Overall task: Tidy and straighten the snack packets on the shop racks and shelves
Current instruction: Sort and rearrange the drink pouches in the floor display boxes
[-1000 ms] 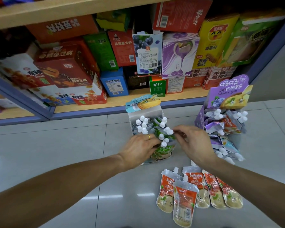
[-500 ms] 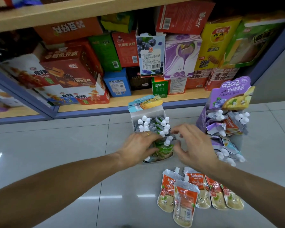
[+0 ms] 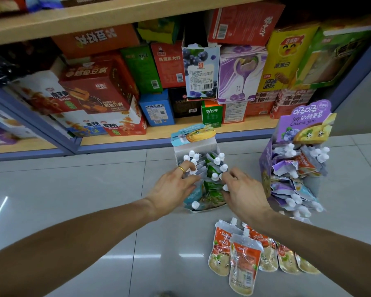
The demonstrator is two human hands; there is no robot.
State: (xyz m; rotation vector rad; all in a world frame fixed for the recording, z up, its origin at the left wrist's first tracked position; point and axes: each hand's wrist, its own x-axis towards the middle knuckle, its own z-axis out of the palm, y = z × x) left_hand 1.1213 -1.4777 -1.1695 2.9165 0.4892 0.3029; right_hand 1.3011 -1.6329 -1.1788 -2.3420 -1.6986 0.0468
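The likeliest slip, as a judgement, is the small white display box (image 3: 196, 147) at the centre of the frame tipping or sliding on the glossy floor tiles (image 3: 73, 189) if the two hands squeeze its contents unevenly; its front flap looks torn down, so the capped pouches (image 3: 210, 174) leaning there could spill forward. A pouch already lies low at the front edge with its white cap (image 3: 195, 204) pointing toward the camera. The left hand (image 3: 176, 187) sits against the left side of the bundle, fingers bent in among the caps and touching the pouches; whether it actually pinches one cannot be told. The right hand (image 3: 242, 191) mirrors it on the right side, fingertips curled onto the caps and green pouches, its grasp equally unclear. The pouches therefore lie between both hands, touching each. To the right of the frame a purple display box (image 3: 266, 168) overflows with jumbled pouches, and near the lower right a fan of orange pouches (image 3: 244, 260) lies loose on the floor, just below the right forearm, where an elbow could scatter it.
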